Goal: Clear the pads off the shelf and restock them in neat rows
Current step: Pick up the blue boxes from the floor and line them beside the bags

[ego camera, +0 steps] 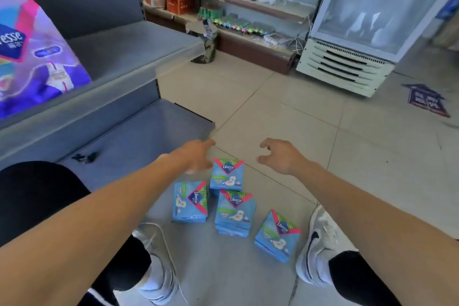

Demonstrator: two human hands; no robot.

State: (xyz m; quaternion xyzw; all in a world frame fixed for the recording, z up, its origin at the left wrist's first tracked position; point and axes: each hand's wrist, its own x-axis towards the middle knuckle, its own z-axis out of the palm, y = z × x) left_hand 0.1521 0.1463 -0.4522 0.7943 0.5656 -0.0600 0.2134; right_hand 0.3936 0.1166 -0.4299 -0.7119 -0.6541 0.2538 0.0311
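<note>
You are crouching over four stacks of pads [226,176] lying on the floor [285,117] beside the bare lower shelf [139,131]. Your left hand [196,156] and right hand [280,154] are hovering released, grasping nothing. Restocking looks next: grip one stack squarely.

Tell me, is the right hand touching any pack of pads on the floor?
Apart. The head view shows bare floor tile between the right hand and the nearest pack of pads; its fingers hold nothing.

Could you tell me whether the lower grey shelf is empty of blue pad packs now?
Empty of them: the lower shelf shows bare metal, while the blue pad packs lie on the floor.
</note>
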